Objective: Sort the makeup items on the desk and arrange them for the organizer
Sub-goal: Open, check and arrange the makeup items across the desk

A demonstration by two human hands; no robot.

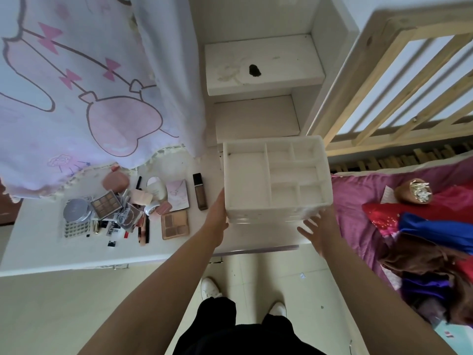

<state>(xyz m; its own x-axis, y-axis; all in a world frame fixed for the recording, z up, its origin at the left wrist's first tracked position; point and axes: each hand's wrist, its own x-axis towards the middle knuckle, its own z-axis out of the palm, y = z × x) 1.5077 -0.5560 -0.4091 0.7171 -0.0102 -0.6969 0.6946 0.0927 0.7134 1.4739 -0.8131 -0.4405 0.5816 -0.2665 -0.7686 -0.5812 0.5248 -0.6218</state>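
Your left hand [217, 213] flat on organizer [275, 175] side, right end of desk [38, 242]; right hand [317, 229] spread just beside. Likely positioning step. Next: sort makeup pile [122, 208].

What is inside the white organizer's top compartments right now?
Nothing: every top compartment of the white organizer shows a bare white floor. Its lower front is blurred, so anything inside there cannot be seen.

The left grip's [217, 215] palm side lies hidden against the organizer [245, 180] wall. The right grip [318, 228] is blurred. In the makeup pile [125, 213], lower items are covered and the labels are too small to read.
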